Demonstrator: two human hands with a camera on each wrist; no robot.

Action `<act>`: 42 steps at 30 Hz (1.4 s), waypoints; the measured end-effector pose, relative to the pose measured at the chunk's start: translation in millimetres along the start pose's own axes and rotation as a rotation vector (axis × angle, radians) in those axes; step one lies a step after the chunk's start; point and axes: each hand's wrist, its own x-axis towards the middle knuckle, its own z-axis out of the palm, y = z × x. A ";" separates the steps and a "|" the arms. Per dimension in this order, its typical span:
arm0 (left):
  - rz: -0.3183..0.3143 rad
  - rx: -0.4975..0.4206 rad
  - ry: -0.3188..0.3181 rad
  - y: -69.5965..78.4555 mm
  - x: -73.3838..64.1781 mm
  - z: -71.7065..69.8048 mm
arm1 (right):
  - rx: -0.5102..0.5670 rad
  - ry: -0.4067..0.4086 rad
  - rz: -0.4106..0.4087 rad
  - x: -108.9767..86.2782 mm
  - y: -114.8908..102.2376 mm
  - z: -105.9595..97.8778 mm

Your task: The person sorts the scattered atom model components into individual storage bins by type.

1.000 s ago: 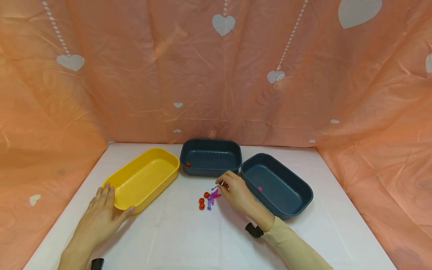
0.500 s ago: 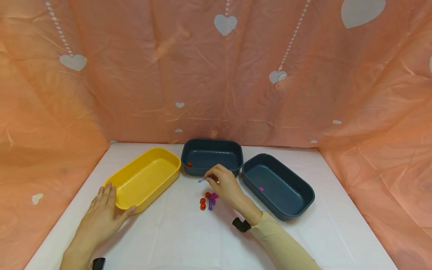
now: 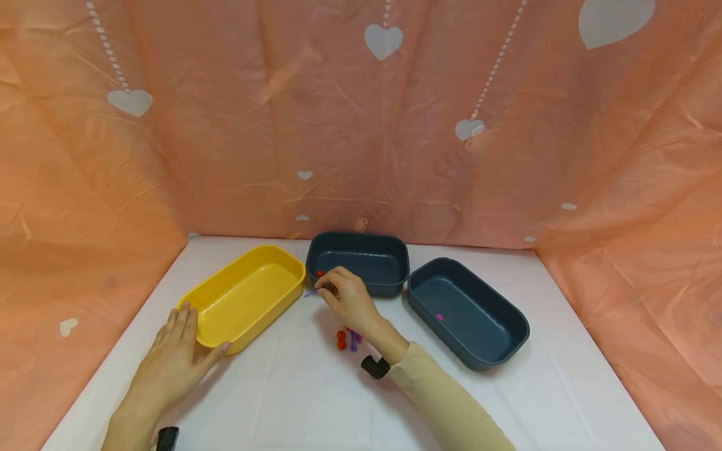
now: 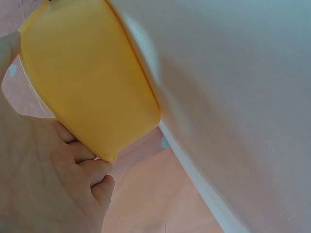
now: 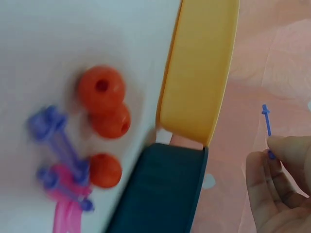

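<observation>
Near the gap between the yellow tub [image 3: 242, 300] and the back dark tub [image 3: 375, 257], the right hand [image 3: 350, 300] is pinching a purple stick [image 5: 267, 121] close to one end — the rest is poking out free. So thin a piece could easily be slipping or twisting away if the fingertips were loosening early, perhaps falling to the table [image 3: 282, 388]. Loose beads could be rolling off if the right forearm [image 3: 388, 341], crossing over the pile, were dipping low. The left hand [image 3: 172, 354] is gripping the yellow tub's near end, fingers and thumb hooking over its rim — pushing too hard there could be shifting it. The back dark tub is holding a red bead [image 3: 319, 274]; the right dark tub [image 3: 479, 319] is holding a small pink piece [image 3: 439, 317]. Three loose beads [image 5: 101, 90] are sitting on the table beside spare purple sticks [image 5: 68, 153] and some pink plastic [image 5: 68, 218].
</observation>
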 end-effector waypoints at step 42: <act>-0.004 0.002 0.021 1.0 0.3 0.7 | -0.066 -0.067 0.059 48.0 -20.7 58.1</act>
